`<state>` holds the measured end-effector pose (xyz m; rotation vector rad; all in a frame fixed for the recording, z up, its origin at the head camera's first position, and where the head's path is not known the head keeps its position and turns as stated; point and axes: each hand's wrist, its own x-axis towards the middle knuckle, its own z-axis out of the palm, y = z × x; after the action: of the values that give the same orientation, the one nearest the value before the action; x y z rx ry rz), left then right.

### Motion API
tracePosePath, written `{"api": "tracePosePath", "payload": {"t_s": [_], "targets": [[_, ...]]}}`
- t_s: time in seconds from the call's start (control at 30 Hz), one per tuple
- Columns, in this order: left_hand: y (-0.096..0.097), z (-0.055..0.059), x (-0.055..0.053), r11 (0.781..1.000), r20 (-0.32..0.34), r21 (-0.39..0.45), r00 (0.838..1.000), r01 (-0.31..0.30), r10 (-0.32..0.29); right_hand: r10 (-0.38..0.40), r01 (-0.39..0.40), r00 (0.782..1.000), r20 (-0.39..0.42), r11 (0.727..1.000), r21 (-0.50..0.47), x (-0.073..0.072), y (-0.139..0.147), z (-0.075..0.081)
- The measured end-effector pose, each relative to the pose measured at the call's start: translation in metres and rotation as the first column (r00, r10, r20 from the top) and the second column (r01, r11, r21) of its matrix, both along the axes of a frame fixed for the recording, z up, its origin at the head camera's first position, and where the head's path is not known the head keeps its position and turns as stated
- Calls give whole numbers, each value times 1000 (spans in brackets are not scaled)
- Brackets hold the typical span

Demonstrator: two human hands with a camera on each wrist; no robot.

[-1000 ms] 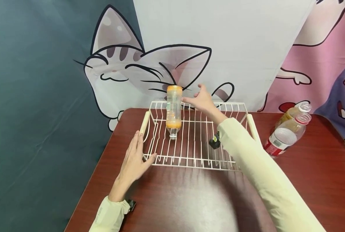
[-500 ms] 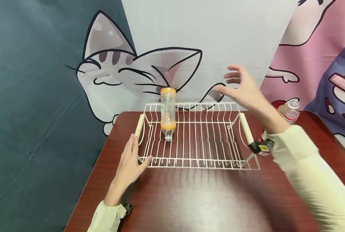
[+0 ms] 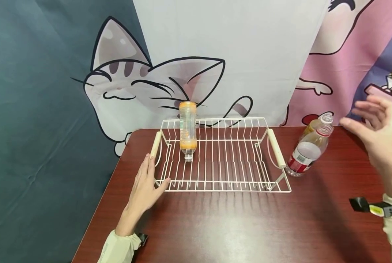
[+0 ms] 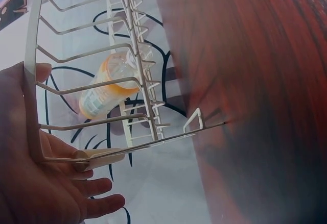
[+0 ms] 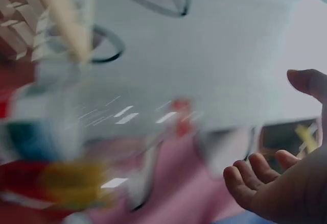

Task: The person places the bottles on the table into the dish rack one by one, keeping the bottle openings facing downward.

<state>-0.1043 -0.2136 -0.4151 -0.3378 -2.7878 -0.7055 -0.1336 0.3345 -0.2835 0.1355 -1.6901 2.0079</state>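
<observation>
A white wire dish rack [image 3: 229, 186] with pale wooden handles stands on the table. At its left front corner rests my left hand [image 3: 144, 188], fingers extended along the side and handle, thumb over the front wires; the left wrist view shows the hand [image 4: 66, 183] against the frame. Upside down in the rack's left part leans a clear plastic bottle [image 3: 188, 126] with orange bands, neck down among the wires. My right hand [image 3: 385, 135] is in the air at the far right, fingers spread and holding nothing. Nearest to it is a clear bottle with a red-and-white label [image 3: 302, 157].
Behind the red-labelled bottle stands another uncapped bottle [image 3: 311, 128] with a yellowish label, partly hidden. A reddish-brown wooden table [image 3: 232, 226] carries everything. A cartoon-printed cloth [image 3: 248, 73] hangs right behind the table's back edge.
My right hand has drawn away from the orange-banded bottle and swept right, past the two standing bottles. That bottle stays in the rack. My left hand keeps its place on the corner.
</observation>
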Motion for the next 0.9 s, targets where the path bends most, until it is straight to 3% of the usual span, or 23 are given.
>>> {"api": "tracePosePath", "payload": {"t_s": [0.07, 0.23, 0.33, 0.4, 0.6, 0.9], "targets": [[0, 0, 0, 1000, 1, 0, 1000, 1, -1, 16, -16, 1000, -2, 1000, -26, 7, 11, -23], [-1, 0, -1, 1000, 28, -5, 1000, -4, 4, 37, -40, 997, 72, 998, 45, 19, 21, -78], [-2, -1, -1, 1000, 36, -4, 999, -5, 5, 19, -34, 993, 113, 991, 132, 20, 19, -103], [-2, -1, -2, 1000, 38, -1, 999, -3, 3, -20, -15, 990, 142, 969, 245, 20, 16, -116], [-3, 0, -2, 1000, 39, -2, 999, 1, -1, -152, 25, 968, 202, 852, 523, 11, 2, -143], [-3, -1, -1, 1000, 37, 7, 999, 0, 0, -280, 77, 926, 255, 798, 598, 3, -9, -153]]}}
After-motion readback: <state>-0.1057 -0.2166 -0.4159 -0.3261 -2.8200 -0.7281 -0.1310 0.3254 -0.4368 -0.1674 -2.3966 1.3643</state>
